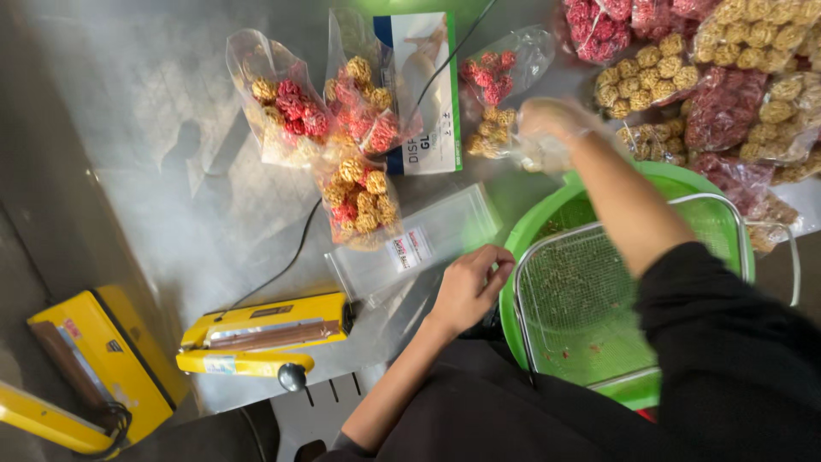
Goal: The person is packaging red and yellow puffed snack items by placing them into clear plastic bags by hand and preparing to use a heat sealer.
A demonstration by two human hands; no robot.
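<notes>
— Where is the empty clear bag (419,244)?
— Flat on the steel counter (171,154), just left of the left hand (469,287); that hand's fingers are curled loosely together at the bag's near corner, beside the green basin (547,214).

— And the right hand (552,128)?
— Gloved and blurred, reaching up toward a filled bag of red and yellow balls (496,94) — whether it grips anything, I cannot tell.

— What lies around them?
— A wire sieve (599,299) sits in the basin. Three filled bags (342,145) lie left of a glove box (428,85), more packed bags (727,68) at upper right, and two yellow heat sealers (256,338) at lower left.
</notes>
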